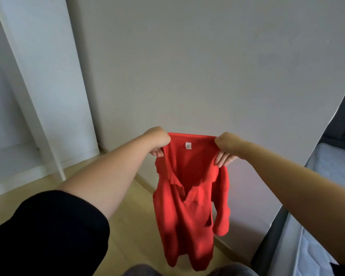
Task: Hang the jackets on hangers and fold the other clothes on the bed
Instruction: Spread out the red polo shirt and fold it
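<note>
A red collared shirt [189,206] hangs in the air in front of me, over the wooden floor. Its white size label faces me near the top edge. My left hand [157,142] grips the shirt's upper left corner. My right hand [226,149] grips the upper right corner, fingers curled round the cloth. The top edge is stretched between both hands. One sleeve dangles on the right side and the hem hangs near my knees. No hanger is in view.
A bed [331,162] with a pale quilted mattress and dark frame runs along the right edge. A white wardrobe panel [48,86] stands at the left. A plain wall [187,66] is straight ahead, with a light wooden floor [131,226] below.
</note>
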A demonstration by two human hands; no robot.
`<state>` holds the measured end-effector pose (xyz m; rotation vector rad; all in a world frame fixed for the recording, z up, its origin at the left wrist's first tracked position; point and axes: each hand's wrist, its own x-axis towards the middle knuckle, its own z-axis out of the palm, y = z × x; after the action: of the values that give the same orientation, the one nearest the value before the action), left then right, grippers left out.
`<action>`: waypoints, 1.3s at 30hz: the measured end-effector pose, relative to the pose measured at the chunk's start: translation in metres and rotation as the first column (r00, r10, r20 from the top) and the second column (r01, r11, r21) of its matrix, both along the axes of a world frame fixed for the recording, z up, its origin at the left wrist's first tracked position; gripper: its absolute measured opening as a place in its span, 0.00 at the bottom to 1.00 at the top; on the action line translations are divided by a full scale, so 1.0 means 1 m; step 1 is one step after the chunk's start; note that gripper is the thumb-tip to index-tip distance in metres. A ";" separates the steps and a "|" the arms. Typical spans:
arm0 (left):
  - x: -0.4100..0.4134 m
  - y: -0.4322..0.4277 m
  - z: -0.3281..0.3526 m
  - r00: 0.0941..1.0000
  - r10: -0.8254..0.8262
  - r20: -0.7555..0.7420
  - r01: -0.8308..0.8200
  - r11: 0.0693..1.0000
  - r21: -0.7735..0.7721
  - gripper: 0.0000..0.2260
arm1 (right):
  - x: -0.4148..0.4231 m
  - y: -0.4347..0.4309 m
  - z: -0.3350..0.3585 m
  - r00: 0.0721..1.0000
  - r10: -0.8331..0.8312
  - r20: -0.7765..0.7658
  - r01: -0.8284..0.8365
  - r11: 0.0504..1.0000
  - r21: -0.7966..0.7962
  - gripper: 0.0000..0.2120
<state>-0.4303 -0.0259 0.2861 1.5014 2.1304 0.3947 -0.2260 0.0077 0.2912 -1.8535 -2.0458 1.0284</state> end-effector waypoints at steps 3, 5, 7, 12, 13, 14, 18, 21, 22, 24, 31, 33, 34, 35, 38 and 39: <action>-0.003 0.003 -0.006 0.967 0.062 0.246 -0.073 0.997 0.035 0.10 | 0.015 0.005 -0.008 0.987 0.053 -0.150 -0.056 0.998 -0.020 0.14; -0.012 0.005 -0.010 0.917 0.034 0.397 -0.070 0.995 0.077 0.05 | 0.025 0.009 -0.013 0.979 0.122 -0.163 -0.125 0.992 -0.010 0.10; -0.022 0.005 -0.015 0.882 -0.061 0.468 0.019 0.996 0.093 0.04 | 0.032 0.013 -0.018 0.984 0.122 -0.133 -0.115 0.992 0.056 0.11; -0.030 0.011 -0.022 0.982 -0.182 -0.056 0.189 0.967 0.170 0.08 | 0.026 0.016 -0.027 0.994 0.074 0.080 -0.099 0.925 0.367 0.04; -0.030 0.011 -0.021 0.968 -0.177 -0.177 0.209 0.961 0.182 0.09 | 0.025 0.017 -0.026 0.989 0.031 0.145 -0.094 0.888 0.451 0.03; -0.030 0.012 -0.020 0.946 -0.175 -0.274 0.231 0.955 0.188 0.10 | 0.024 0.018 -0.026 0.983 -0.007 0.184 -0.090 0.854 0.513 0.05; -0.030 0.015 -0.021 0.948 -0.112 -0.298 0.227 0.895 0.385 0.10 | 0.018 0.022 -0.024 0.998 -0.032 0.060 -0.012 0.789 0.614 0.09; -0.027 0.017 -0.029 0.993 -0.101 0.067 0.049 0.840 0.541 0.14 | 0.018 0.026 -0.027 0.989 -0.069 -0.130 0.134 0.787 0.602 0.11; -0.025 0.017 -0.033 0.992 -0.104 0.069 0.053 0.852 0.521 0.15 | 0.018 0.026 -0.031 0.995 -0.082 -0.061 0.102 0.803 0.588 0.11; -0.024 0.016 -0.045 0.995 -0.101 0.006 0.085 0.865 0.495 0.12 | 0.022 0.025 -0.040 0.989 -0.104 0.108 0.018 0.796 0.605 0.15; -0.036 0.030 -0.071 0.945 0.021 -0.327 0.188 0.784 0.592 0.09 | 0.035 0.042 -0.055 0.982 -0.028 0.185 -0.102 0.747 0.657 0.17; -0.040 0.043 -0.083 0.940 0.034 -0.339 0.179 0.796 0.579 0.10 | 0.033 0.054 -0.061 0.995 0.000 0.102 -0.057 0.826 0.561 0.21; -0.040 0.051 -0.088 0.945 0.046 -0.323 0.156 0.806 0.571 0.11 | 0.029 0.060 -0.064 0.997 0.009 0.083 -0.050 0.858 0.512 0.21; -0.039 0.060 -0.094 0.951 0.057 -0.304 0.130 0.819 0.559 0.13 | 0.025 0.067 -0.070 0.996 0.023 0.087 -0.061 0.883 0.466 0.20; -0.034 0.084 -0.114 0.964 0.072 -0.256 0.067 0.866 0.495 0.15 | 0.014 0.092 -0.093 0.980 0.073 0.186 -0.136 0.925 0.355 0.14; -0.035 0.089 -0.122 0.964 0.075 -0.255 0.059 0.876 0.479 0.15 | 0.013 0.099 -0.101 0.973 0.088 0.213 -0.156 0.932 0.328 0.13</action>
<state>-0.4651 0.0629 0.1640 1.9119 2.3611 0.8224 -0.2133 0.1068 0.1899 -1.7173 -2.3005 0.4810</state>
